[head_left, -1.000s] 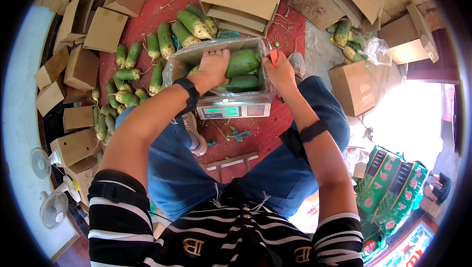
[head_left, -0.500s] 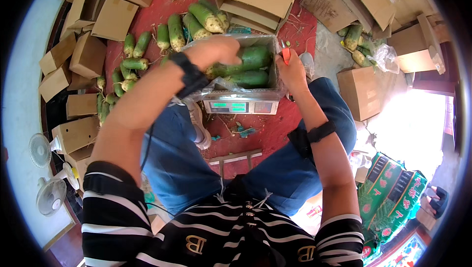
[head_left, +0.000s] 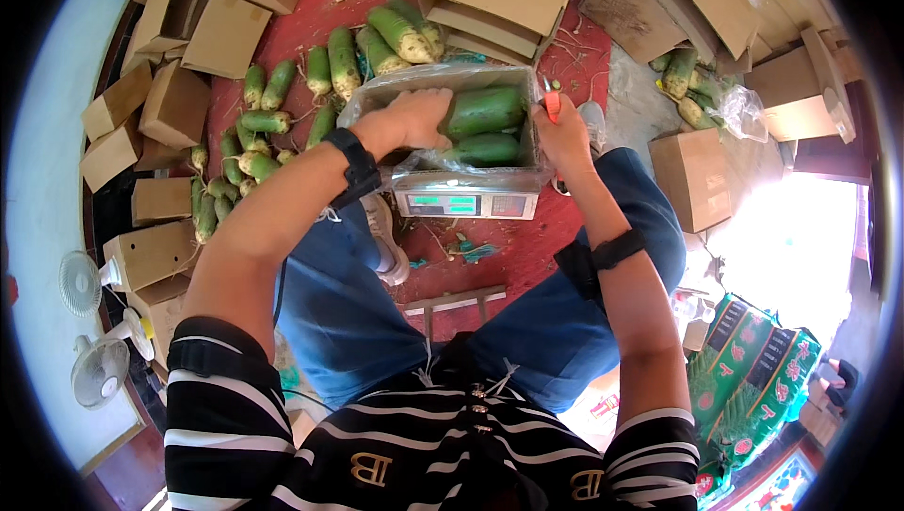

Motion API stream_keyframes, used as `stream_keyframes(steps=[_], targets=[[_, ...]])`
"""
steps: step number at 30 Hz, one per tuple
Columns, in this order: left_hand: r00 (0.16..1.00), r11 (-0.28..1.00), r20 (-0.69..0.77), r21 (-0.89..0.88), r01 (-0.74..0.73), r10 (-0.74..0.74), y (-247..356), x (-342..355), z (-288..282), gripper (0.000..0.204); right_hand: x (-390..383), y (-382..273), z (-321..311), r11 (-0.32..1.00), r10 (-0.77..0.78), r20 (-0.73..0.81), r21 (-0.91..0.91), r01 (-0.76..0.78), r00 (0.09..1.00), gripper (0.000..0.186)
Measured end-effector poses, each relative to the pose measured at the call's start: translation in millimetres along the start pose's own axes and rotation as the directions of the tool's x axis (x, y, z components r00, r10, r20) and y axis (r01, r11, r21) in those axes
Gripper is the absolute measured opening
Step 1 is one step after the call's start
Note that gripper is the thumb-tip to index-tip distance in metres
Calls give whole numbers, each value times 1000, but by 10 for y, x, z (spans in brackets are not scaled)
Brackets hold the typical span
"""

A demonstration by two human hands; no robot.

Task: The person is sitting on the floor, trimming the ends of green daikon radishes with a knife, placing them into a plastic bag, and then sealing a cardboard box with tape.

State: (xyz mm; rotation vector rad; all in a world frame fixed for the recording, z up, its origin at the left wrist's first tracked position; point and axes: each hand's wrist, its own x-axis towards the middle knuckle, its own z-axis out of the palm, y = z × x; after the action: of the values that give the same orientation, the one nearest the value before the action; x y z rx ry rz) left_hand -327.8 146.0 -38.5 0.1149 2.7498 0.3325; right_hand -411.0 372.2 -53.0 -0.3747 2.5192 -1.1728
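My left hand point(head_left: 414, 120) is closed over the left end of the green radishes point(head_left: 485, 111) inside a plastic-lined cardboard box point(head_left: 367, 94); what lies under its fingers is partly hidden. The box sits on a digital scale point(head_left: 464, 205). My right hand point(head_left: 557, 129) is closed on an orange-handled cutting tool point(head_left: 552, 101), held upright with its tip up, at the box's right edge. A second radish point(head_left: 485, 148) lies nearer me in the box.
Loose radishes point(head_left: 344, 64) lie on the red mat point(head_left: 311, 12) to the left and behind. More radishes point(head_left: 678, 78) are at back right. Cardboard boxes point(head_left: 223, 33) surround the mat. Two fans point(head_left: 100, 370) are at left, green sacks point(head_left: 744, 389) at lower right, my legs below the scale.
My left hand rose in a blur half a second ago and is now down again at the radishes' left end. The whole scene has shifted slightly rightward in the picture.
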Motion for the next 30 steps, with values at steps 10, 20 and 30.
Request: stream_keyframes(steps=[10,20,30], targets=[[983,974,-135,168,148,-126,327,66,161,82,5,51,9,999,-32,-14,33,32,999,29],[898,953,-390,290,-88,202,539,405,338,61,-19,7,18,998,-2,-10,57,3,1000,28],[851,801,-456,594,74,260,537,625,514,32,5,12,47,999,34,-10,40,-34,999,28]])
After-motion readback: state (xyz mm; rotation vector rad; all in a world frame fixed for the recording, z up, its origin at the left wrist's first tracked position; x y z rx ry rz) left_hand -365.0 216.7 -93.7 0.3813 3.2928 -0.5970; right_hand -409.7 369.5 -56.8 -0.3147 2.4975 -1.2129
